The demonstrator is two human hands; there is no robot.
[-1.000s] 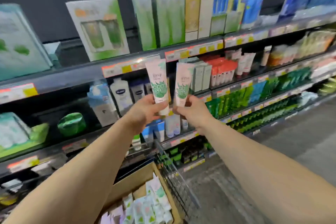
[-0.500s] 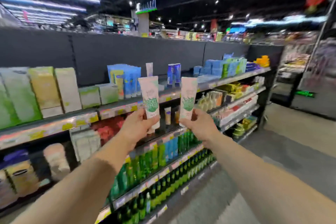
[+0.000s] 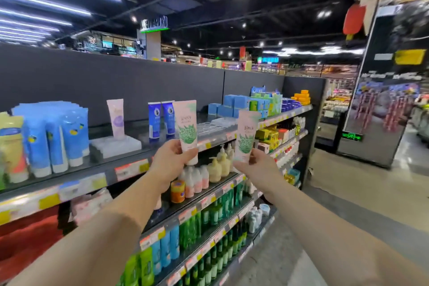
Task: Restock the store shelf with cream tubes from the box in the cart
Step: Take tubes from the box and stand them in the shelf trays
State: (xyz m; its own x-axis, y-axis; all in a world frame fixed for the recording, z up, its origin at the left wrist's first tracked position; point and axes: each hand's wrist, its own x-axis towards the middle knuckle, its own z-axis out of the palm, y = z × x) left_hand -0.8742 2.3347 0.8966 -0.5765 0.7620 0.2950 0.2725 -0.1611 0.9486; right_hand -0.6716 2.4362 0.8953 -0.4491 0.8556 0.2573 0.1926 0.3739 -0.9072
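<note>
I hold two pink cream tubes with green leaf print upright, caps down, in front of the top shelf. My left hand grips the lower part of the left cream tube. My right hand grips the lower end of the right cream tube, which tilts slightly. On the top shelf stand a single pink tube in a clear tray and two blue tubes, with another clear tray behind the held tubes. The cart and box are out of view.
Blue pouches fill the top shelf at left, blue boxes at right. Lower shelves hold pump bottles and green bottles. A dark back panel rises behind the shelf. The aisle floor opens to the right.
The view has swung up and right along the shelf. Both hands have carried the tubes up to the top shelf level. The cart and box have left the view.
</note>
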